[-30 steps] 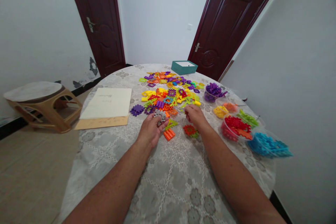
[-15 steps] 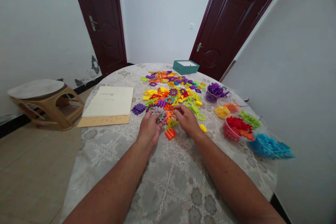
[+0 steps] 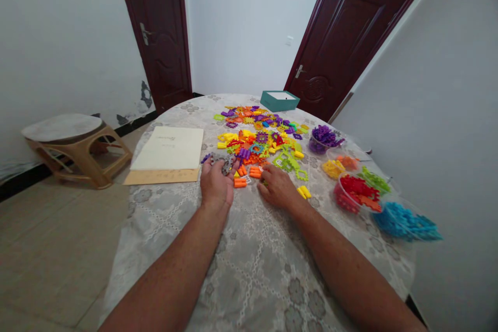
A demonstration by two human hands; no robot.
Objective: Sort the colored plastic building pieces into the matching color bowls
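My left hand (image 3: pixel 218 187) is turned palm up, its fingers curled around grey gear-shaped plastic pieces (image 3: pixel 226 165). A dark purple piece shows just past its fingertips. My right hand (image 3: pixel 278 187) is low over the table, knuckles up and fingers bent down. A lime-green plastic piece (image 3: pixel 265 183) shows under those fingers, mostly hidden. Between the hands lie ridged orange pieces (image 3: pixel 240 182). Beyond them spreads a mixed pile of toothed building pieces (image 3: pixel 262 137). A yellow ridged piece (image 3: pixel 304 192) lies to the right of my right hand.
Along the right edge stand tubs of purple pieces (image 3: pixel 326 136), yellow and orange pieces (image 3: pixel 333 168), red pieces (image 3: pixel 356 192), green pieces (image 3: pixel 374 179) and blue pieces (image 3: pixel 404 220). A pale paper pad (image 3: pixel 167 148) lies left. A green box (image 3: pixel 279 100) sits at the back; a stool (image 3: pixel 73 145) stands beside the table.
My left hand has moved left and away from my right, still with the grey pieces. My right hand has come down onto the table. More orange pieces show between the hands.
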